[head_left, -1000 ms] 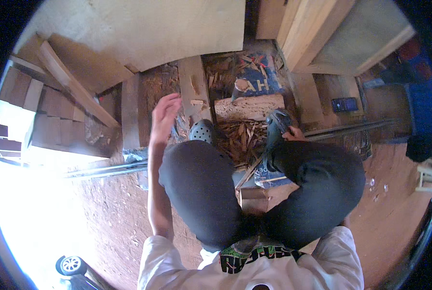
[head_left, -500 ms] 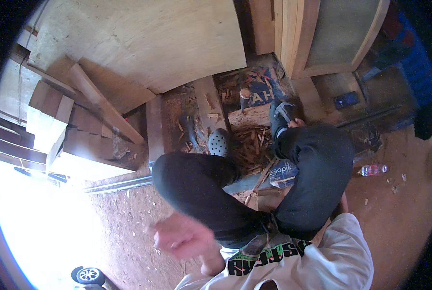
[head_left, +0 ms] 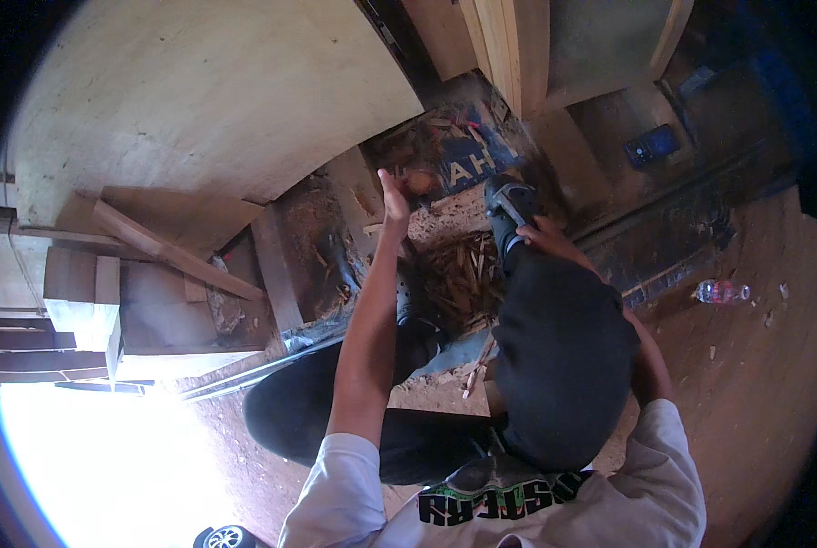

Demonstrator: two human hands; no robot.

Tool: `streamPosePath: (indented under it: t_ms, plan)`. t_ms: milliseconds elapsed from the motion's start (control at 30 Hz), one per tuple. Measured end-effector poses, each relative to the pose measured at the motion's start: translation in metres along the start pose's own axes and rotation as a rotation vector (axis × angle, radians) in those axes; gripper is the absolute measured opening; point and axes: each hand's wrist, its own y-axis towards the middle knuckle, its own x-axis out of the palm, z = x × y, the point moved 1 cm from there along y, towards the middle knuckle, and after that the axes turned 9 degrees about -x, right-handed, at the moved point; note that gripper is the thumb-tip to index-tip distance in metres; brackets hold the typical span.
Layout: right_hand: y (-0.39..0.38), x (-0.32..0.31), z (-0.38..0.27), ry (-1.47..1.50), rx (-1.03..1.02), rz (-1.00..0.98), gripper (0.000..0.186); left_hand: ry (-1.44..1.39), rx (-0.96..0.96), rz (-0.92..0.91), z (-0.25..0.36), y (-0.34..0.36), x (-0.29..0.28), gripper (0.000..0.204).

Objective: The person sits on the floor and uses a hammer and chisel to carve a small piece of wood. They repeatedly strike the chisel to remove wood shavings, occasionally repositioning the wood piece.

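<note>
My left hand (head_left: 394, 195) is stretched forward, fingers extended and nothing visible in it. It is just left of an upright tool with a round, wood-coloured top (head_left: 420, 182); whether they touch I cannot tell. That tool stands at a pale, chipped piece of wood (head_left: 450, 217). My right hand (head_left: 544, 237) is closed around a hammer (head_left: 511, 208), whose metal head lies over my right shoe (head_left: 511, 195). Wood chips (head_left: 468, 279) are heaped between my feet.
A large plywood sheet (head_left: 217, 100) leans at the far left, above stacked boards (head_left: 180, 251). Wooden frames (head_left: 527, 55) stand at the far right. A dark phone (head_left: 652, 146) lies on wood at the right. A clear plastic bottle (head_left: 722, 291) rests on the dirt floor.
My left hand has swung from beside my left thigh up and forward to the upright tool. The view has shifted and turned; the right hand still grips the hammer by the shoe.
</note>
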Motion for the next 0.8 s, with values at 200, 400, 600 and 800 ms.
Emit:
streamPosePath:
  t_ms: [200,400,600,800]
  plan:
    - [-0.003,0.009,-0.007,-0.060,0.073,0.122,0.053,-0.308,0.056,0.094,-0.064,0.006,-0.008,0.054]
    - [-0.012,0.006,0.006,0.206,0.114,0.001,0.061,-0.305,0.036,0.105,-0.082,-0.039,0.013,0.057]
    - [-0.013,0.006,0.009,0.303,0.159,0.087,0.040,0.303,0.299,0.156,-0.060,-0.071,0.043,0.062]
    - [-0.016,0.002,0.002,0.279,0.247,0.109,0.037,0.637,0.588,-0.087,-0.070,-0.075,0.038,0.045]
